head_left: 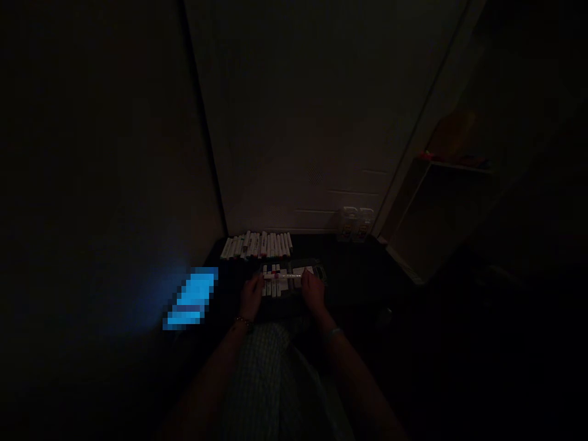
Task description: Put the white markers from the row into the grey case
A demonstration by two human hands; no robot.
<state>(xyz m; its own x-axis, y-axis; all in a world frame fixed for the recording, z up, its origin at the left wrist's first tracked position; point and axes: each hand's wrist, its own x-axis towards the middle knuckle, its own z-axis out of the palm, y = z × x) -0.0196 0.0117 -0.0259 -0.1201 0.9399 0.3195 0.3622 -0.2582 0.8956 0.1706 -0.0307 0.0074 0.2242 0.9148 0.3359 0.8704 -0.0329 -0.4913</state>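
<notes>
The scene is very dark. In the head view, a clear plastic marker case lies before me on the dark tabletop. Several white markers show in its left part, and a pale piece is visible in its right part. A bright glint runs straight between my hands, along what looks like the case's clear edge. My left hand is closed on the left end of that edge, and my right hand grips the right end. Fine finger detail is lost in the dark.
Behind the case, several white markers lie side by side in a row. Two clear containers stand against the wall at the back right. A glowing blurred screen is at the left. A shelf unit stands to the right.
</notes>
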